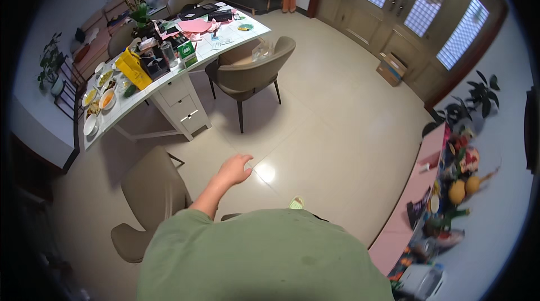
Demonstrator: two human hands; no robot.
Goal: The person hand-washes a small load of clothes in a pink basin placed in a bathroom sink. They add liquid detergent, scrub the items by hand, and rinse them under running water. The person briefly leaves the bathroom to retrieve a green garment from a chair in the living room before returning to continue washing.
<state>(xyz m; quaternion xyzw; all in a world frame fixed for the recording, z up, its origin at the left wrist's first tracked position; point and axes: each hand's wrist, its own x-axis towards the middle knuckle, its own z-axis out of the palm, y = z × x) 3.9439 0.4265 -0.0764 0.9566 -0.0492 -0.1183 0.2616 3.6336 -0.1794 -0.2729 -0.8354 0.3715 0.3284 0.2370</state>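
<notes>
My left hand (235, 169) is held out low over the tiled floor (312, 141), fingers apart, with nothing in it. A brown upholstered chair (154, 187) stands just left of my forearm. My right hand is out of view. Ahead on the left is a long white table (143, 94) bearing bowls and plates of food, a yellow bag (133, 68), a clear glass (169, 54), a green box (187, 53), pink paper (195, 26) and a potted plant (141, 14).
Another brown chair (253, 74) stands at the table with a clear plastic bag on it. A cardboard box (391, 69) sits by the double doors (379, 18). Along the right wall runs a pink-topped cabinet (422, 183) with gourds and ornaments. Sofas stand at the back.
</notes>
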